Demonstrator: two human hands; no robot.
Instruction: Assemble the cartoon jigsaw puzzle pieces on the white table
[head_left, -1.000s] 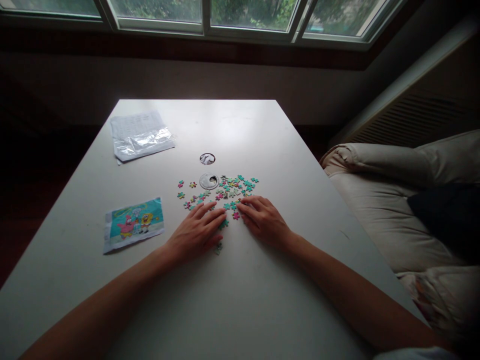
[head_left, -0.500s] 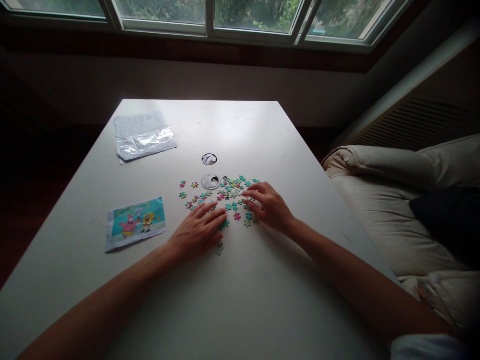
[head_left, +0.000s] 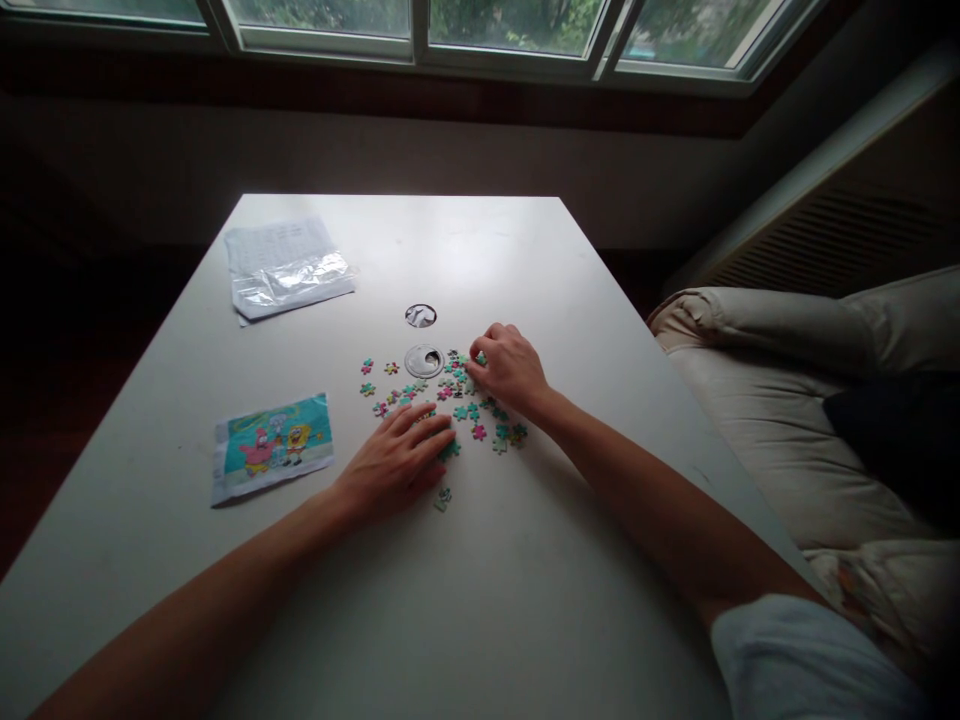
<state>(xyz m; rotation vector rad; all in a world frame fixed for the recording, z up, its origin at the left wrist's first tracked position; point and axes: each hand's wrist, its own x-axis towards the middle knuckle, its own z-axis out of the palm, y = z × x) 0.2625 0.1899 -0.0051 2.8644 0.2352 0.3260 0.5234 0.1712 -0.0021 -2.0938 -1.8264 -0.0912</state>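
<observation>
Many small jigsaw puzzle pieces (head_left: pixel 460 412), mostly teal with some pink and yellow, lie scattered at the middle of the white table (head_left: pixel 480 600). My left hand (head_left: pixel 397 455) rests flat at their near left, fingers stretched out and covering some of them. Over the far right of the pile, my right hand (head_left: pixel 511 368) is curled, thumb and forefinger bent around a teal puzzle piece (head_left: pixel 481 357). Whether that piece is lifted off the table I cannot tell. Two joined-looking pale pieces (head_left: pixel 443 499) lie apart, just right of my left hand.
A cartoon picture packet (head_left: pixel 274 448) lies left of my left hand. Farther back are papers with a clear plastic bag (head_left: pixel 289 270). A round grommet (head_left: pixel 424 361) and a round hole (head_left: pixel 421 316) are set in the tabletop. A pale sofa (head_left: pixel 757 420) stands at right.
My right hand has risen from the pile's near right side, uncovering pieces there, and moved farther back, its fingers curling in. My left hand has stayed in place.
</observation>
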